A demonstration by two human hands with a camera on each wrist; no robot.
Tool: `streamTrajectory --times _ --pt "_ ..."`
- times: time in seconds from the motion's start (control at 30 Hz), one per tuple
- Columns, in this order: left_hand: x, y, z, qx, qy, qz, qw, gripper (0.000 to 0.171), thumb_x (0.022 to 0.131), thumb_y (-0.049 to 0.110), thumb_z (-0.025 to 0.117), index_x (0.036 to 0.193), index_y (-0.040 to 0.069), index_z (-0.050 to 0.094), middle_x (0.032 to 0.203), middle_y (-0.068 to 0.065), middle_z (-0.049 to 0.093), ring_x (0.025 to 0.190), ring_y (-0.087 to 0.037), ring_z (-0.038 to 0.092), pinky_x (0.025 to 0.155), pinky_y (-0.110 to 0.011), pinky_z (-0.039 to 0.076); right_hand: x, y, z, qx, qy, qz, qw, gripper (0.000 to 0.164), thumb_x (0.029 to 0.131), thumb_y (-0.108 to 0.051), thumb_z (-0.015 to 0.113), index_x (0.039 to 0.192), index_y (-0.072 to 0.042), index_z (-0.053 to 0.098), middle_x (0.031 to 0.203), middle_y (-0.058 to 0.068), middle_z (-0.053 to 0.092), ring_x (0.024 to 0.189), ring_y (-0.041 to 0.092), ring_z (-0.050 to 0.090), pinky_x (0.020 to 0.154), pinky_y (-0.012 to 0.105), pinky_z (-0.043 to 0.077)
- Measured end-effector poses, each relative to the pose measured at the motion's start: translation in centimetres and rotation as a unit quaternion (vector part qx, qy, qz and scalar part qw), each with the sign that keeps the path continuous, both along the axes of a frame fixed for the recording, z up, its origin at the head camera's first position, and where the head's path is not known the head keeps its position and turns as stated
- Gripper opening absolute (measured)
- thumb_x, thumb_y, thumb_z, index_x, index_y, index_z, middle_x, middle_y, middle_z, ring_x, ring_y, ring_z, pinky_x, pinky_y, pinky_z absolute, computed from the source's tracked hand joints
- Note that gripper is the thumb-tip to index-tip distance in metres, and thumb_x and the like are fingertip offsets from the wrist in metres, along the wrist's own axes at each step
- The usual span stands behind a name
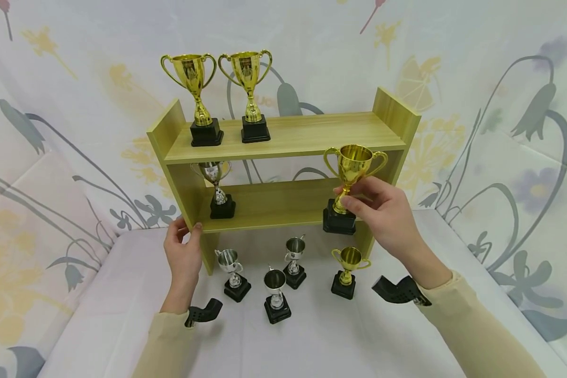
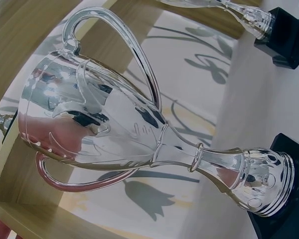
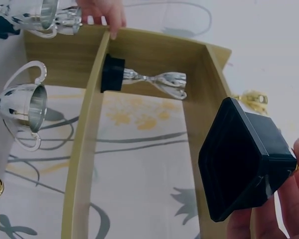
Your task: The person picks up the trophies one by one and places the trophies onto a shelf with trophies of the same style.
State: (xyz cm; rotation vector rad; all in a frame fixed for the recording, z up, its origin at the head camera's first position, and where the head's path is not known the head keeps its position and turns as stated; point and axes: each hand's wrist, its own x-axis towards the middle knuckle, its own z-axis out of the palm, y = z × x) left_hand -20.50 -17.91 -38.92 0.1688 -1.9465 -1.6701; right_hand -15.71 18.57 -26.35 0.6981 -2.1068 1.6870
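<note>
My right hand (image 1: 382, 210) pinches a gold trophy cup (image 1: 353, 164) by its stem. The trophy stays upright in front of the right end of a two-tier wooden shelf (image 1: 283, 205), and its black base (image 3: 239, 164) shows its hollow underside in the right wrist view. At the shelf's lower left, my left hand (image 1: 185, 257) grips the side panel, thumb at the front edge and fingers round the outside. Two gold trophies (image 1: 248, 71) stand on the upper board at the left. One silver trophy (image 1: 216, 176) stands on the lower board's left end.
On the white-covered table (image 1: 236, 346) before the shelf stand three silver trophies (image 1: 276, 283) and a smaller gold trophy (image 1: 349, 258). One silver trophy (image 2: 109, 109) fills much of the left wrist view. Behind the shelf hangs a flower-patterned cloth (image 1: 321, 52).
</note>
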Motion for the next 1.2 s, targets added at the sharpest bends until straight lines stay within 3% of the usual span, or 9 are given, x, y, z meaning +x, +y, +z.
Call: streamTrajectory --times 0.27,0.43,0.67,1.03,1.2 --pt "-0.1 0.0 0.0 0.001 0.004 -0.001 1.0 0.029 0.098 0.014 0.06 0.123 0.0 0.059 0.105 0.0 0.053 0.107 -0.013 0.051 0.085 -0.028 0.045 -0.2 -0.1 0.7 -0.003 0.022 -0.003 1.0 0.018 0.091 0.002 0.068 0.109 0.004 0.067 0.103 0.01 0.071 0.092 0.021 0.066 0.079 0.026 0.054" --pt "0.0 0.0 0.1 0.0 0.0 -0.002 1.0 0.029 0.098 0.015 0.059 0.124 0.001 0.058 0.106 -0.001 0.052 0.108 -0.014 0.05 0.087 -0.029 0.045 -0.3 -0.4 1.4 -0.005 0.032 -0.013 0.999 0.018 0.09 0.005 0.067 0.108 0.004 0.066 0.102 0.006 0.072 0.092 0.02 0.067 0.081 0.026 0.054" --pt "0.1 0.2 0.3 0.0 0.001 0.0 1.0 0.029 0.099 0.011 0.057 0.125 -0.002 0.057 0.106 -0.003 0.052 0.109 -0.021 0.05 0.085 -0.027 0.044 -0.7 -0.6 2.3 -0.015 0.044 -0.016 0.999 0.019 0.09 0.008 0.066 0.109 0.005 0.064 0.104 0.016 0.07 0.096 0.021 0.066 0.083 0.027 0.054" --pt "0.0 -0.1 -0.1 0.001 0.006 0.003 1.0 0.029 0.098 0.017 0.06 0.122 0.001 0.058 0.106 -0.003 0.053 0.107 -0.017 0.051 0.085 -0.027 0.045 -1.4 -0.8 3.1 -0.006 0.044 -0.056 0.997 0.022 0.092 0.001 0.066 0.112 0.006 0.062 0.101 0.003 0.069 0.096 0.019 0.064 0.083 0.024 0.053" --pt "0.0 0.0 -0.2 -0.002 0.0 0.003 1.0 0.03 0.099 0.015 0.058 0.125 0.0 0.058 0.108 -0.001 0.051 0.11 -0.018 0.051 0.086 -0.026 0.045 -1.9 -1.0 3.6 -0.014 0.054 -0.053 0.997 0.017 0.091 0.004 0.066 0.107 0.007 0.063 0.098 0.003 0.069 0.093 0.017 0.064 0.08 0.024 0.054"
